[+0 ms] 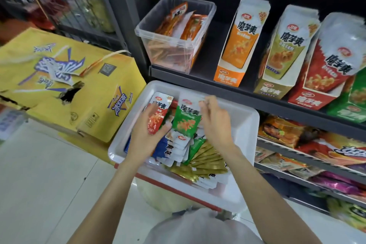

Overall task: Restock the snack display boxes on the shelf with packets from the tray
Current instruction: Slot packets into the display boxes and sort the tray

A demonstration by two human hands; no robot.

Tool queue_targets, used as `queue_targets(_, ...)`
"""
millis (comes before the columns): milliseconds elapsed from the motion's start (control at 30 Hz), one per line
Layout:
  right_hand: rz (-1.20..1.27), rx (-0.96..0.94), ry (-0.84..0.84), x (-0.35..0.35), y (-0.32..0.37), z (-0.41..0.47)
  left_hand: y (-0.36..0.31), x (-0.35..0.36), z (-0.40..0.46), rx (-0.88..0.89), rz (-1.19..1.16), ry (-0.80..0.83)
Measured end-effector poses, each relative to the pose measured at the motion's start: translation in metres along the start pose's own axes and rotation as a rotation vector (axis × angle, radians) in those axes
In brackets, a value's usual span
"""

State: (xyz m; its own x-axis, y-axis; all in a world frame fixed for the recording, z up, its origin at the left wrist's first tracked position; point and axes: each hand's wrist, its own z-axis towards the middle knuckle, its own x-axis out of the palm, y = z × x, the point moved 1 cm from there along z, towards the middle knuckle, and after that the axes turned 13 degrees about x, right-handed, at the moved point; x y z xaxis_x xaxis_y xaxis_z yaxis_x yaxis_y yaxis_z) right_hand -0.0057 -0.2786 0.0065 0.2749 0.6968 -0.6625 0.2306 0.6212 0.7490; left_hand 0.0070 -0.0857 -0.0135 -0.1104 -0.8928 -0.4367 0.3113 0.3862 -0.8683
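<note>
A white tray (245, 125) in front of the shelf holds several snack packets in blue, white, green and gold. My left hand (147, 134) grips a red packet (159, 114) above the tray's left side. My right hand (214, 119) pinches the top edge of a green packet (186, 120) and holds it upright beside the red one. On the shelf stand an orange display box (235, 45), a gold one (281, 57), a red one (324, 69) and a green one (354, 101) at the right edge.
A clear plastic bin (174, 49) with orange packets sits at the shelf's left end. A torn yellow carton (65, 85) lies on the floor to the left. Lower shelves (309, 156) hold more snack bags. The tray rests on a red-rimmed stand (174, 187).
</note>
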Motion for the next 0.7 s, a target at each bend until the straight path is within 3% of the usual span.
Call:
queue_targets(100,0.391,0.232,0.060,-0.032,0.003,0.000,-0.031,0.004,0.009,-0.134,-0.323,0.074)
queue_targets(200,0.656,0.346,0.144,-0.051,0.002,-0.004,-0.058,0.016,0.012,-0.104,-0.314,0.268)
queue_targets(300,0.794,0.375,0.178,-0.072,-0.002,-0.009,-0.072,0.031,0.015,0.019,-0.244,0.277)
queue_targets(367,0.791,0.357,0.182,-0.087,-0.007,-0.013,-0.075,0.039,0.019,0.106,-0.158,0.290)
queue_targets(500,0.526,0.290,0.093,-0.115,-0.030,-0.019,-0.090,0.061,0.024,0.251,-0.025,0.392)
queue_targets(633,0.491,0.337,-0.034,-0.143,-0.055,-0.030,-0.116,0.093,0.031,0.652,0.360,0.369)
queue_targets(700,0.542,0.342,-0.142,-0.163,-0.063,-0.037,-0.130,0.114,0.036,0.709,0.400,0.373)
